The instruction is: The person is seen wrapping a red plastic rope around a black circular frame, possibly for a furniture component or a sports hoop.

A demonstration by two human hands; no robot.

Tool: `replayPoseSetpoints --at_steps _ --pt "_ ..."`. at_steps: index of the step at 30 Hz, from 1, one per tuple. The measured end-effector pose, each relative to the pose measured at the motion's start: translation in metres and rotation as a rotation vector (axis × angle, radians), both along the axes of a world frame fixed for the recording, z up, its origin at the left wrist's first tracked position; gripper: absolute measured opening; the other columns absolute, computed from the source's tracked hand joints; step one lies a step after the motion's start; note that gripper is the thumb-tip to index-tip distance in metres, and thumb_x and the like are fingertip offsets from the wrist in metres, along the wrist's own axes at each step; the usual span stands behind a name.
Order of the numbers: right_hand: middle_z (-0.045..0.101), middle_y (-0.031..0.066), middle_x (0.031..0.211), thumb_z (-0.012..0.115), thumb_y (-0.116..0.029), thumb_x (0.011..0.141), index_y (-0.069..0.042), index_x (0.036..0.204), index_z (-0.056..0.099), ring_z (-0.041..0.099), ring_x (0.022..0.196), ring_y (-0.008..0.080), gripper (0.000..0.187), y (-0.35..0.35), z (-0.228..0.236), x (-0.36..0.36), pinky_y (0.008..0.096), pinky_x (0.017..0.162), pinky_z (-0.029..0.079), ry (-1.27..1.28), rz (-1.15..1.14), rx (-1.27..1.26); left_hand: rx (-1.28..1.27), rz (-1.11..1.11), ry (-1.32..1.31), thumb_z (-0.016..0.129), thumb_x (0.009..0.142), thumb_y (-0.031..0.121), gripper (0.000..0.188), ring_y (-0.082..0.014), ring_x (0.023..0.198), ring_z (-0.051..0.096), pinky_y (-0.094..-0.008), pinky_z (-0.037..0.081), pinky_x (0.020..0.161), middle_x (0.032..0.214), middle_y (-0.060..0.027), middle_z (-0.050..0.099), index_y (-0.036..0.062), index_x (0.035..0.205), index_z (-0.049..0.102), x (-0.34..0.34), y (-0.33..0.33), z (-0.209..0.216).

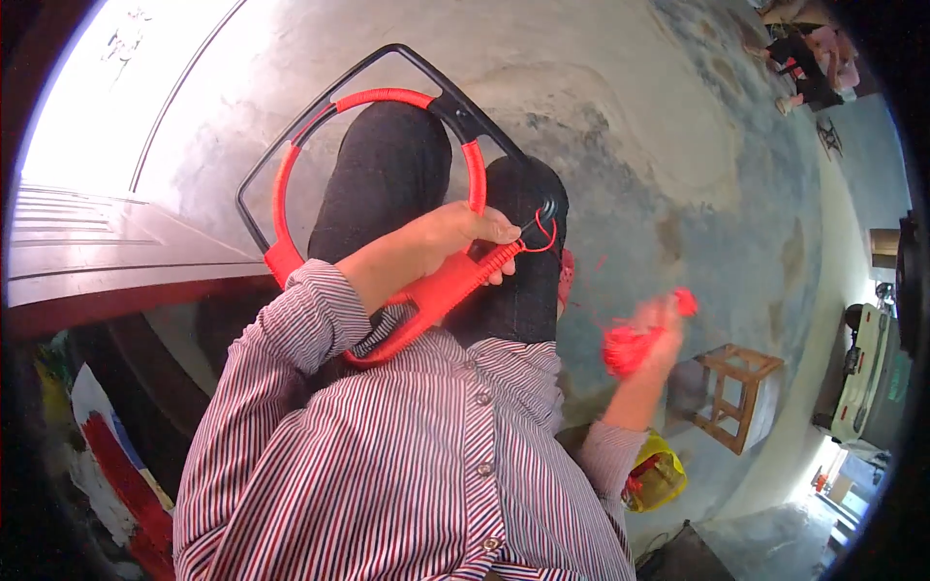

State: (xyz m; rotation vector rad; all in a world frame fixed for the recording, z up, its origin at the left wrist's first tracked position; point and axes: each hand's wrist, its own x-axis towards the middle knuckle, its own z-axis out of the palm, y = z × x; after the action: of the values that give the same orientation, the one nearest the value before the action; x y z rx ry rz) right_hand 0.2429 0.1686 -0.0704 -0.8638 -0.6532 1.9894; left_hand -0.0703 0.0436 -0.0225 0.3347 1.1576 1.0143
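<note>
Across my lap rests a ring-shaped black frame [397,50] with an angular outer bar. Its inner ring is covered in red, with close turns of red cord along parts of it. My left hand [453,238] grips the near right part of the ring, thumb on top, beside a row of cord turns. A loose loop of red cord [554,235] stands out just past the thumb. Off to the right, away from the frame, my right hand [665,334] is closed around a bundle of red cord [625,351]; both are smeared by motion.
A yellow container [671,474] with red material inside stands below my right forearm. Right of it is a wooden stool [738,397]. A seated person [823,63] is far off at the upper right. A panelled door [116,242] lies to the left.
</note>
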Motion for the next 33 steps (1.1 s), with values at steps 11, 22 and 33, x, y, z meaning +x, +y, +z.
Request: replayPoseSetpoints --at_steps 11,22,33 --pt "0.057 0.0005 0.06 0.07 -0.02 0.085 -0.004 0.076 0.062 0.051 0.05 0.0086 0.02 -0.037 0.046 -0.139 0.0237 0.047 0.041 -0.407 0.421 0.277 -0.032 0.091 0.002 0.062 0.089 0.022 0.022 -0.0205 0.064 0.063 -0.0311 0.052 0.06 0.078 -0.014 0.066 0.0003 0.09 0.062 0.003 -0.001 0.028" --pt "0.063 0.0026 0.071 0.069 -0.015 0.086 -0.002 0.088 0.064 0.056 0.057 0.0077 0.014 -0.048 0.039 -0.148 0.0206 0.05 0.044 -0.396 0.395 0.259 0.038 0.148 -0.059 0.065 0.086 0.014 0.015 -0.023 0.061 0.065 -0.0337 0.055 0.058 0.075 -0.0157 0.066 -0.0009 0.085 0.063 -0.002 0.002 0.012" --pt "0.062 0.0027 0.068 0.067 -0.014 0.087 -0.001 0.09 0.064 0.054 0.054 0.0078 0.013 -0.045 0.043 -0.148 0.0207 0.05 0.043 -0.443 0.529 0.303 0.084 0.201 -0.044 0.067 0.078 0.006 0.01 -0.0245 0.059 0.065 -0.0347 0.055 0.057 0.073 -0.0159 0.066 -0.0015 0.076 0.062 -0.004 0.003 0.005"
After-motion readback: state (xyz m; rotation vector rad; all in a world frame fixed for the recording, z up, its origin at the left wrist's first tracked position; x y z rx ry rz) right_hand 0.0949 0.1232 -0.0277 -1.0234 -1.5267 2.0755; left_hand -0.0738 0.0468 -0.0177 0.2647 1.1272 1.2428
